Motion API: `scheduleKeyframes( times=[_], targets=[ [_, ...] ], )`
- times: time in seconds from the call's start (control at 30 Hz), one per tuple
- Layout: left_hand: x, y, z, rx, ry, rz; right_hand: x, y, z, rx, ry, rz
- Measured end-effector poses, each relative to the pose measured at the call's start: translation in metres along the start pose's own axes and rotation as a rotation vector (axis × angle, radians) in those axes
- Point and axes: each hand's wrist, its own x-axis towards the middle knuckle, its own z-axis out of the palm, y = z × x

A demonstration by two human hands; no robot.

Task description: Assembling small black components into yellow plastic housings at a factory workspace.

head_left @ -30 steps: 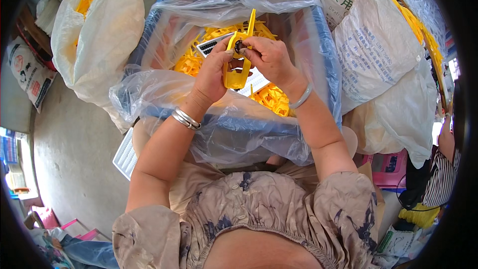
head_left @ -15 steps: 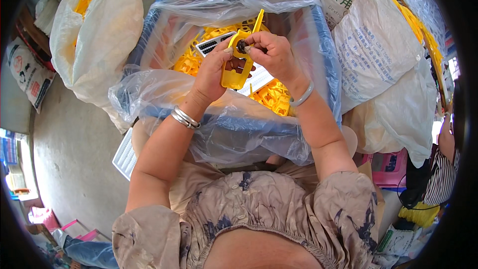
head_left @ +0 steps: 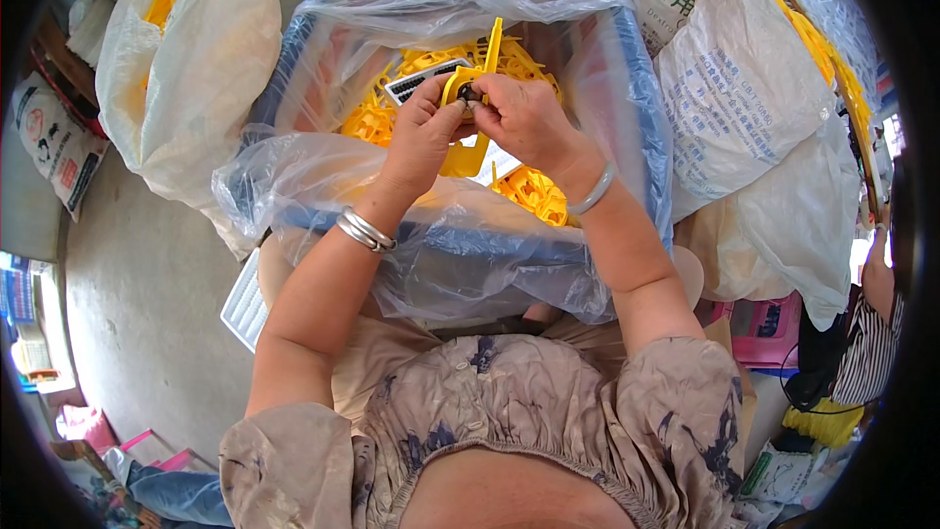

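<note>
Both hands are together over the lined crate, at a yellow plastic part [head_left: 462, 161] with a long prong pointing up and away. My left hand [head_left: 423, 132] grips its left side, thumb and fingers closed at the upper end. From the other side, my right hand [head_left: 527, 122] pinches at a small round black piece [head_left: 469, 94] on the part's upper end. The fingertips of both hands meet there and cover most of the piece. Below the hands, more yellow plastic parts [head_left: 534, 194] lie in the crate, around a white tray [head_left: 403, 88] with dark slots or pieces.
Clear plastic film [head_left: 323, 171] lines the blue crate [head_left: 627, 59] and hangs over its near edge. White woven sacks stand on the left [head_left: 191, 88] and right [head_left: 739, 88], with yellow parts showing. A white ridged tray [head_left: 243, 304] leans by my left leg. Another person's striped clothing [head_left: 869, 353] shows far right.
The yellow part has turned, its broad face now tilted away and its prong more upright. My left thumb and right fingers have come together at the black piece.
</note>
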Motion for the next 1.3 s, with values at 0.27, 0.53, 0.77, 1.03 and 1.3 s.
scheduleKeyframes(
  times=[0.27,0.53,0.77,1.03,1.3],
  targets=[
    [-0.002,-0.004,0.003,0.163,0.054,0.165,-0.001,-0.002,0.006,-0.007,0.044,-0.024],
    [0.006,-0.008,0.003,0.192,0.053,0.237,-0.001,-0.001,0.007,0.06,0.101,0.015],
    [0.003,0.014,0.006,-0.028,0.082,0.194,0.005,0.002,-0.01,0.906,0.07,0.599],
    [-0.005,0.011,-0.002,0.124,-0.049,0.1,0.004,-0.006,-0.008,0.943,0.012,0.526],
    [-0.013,0.007,-0.01,0.188,-0.135,0.064,0.0,-0.008,0.0,0.725,-0.075,0.46]
  ],
)
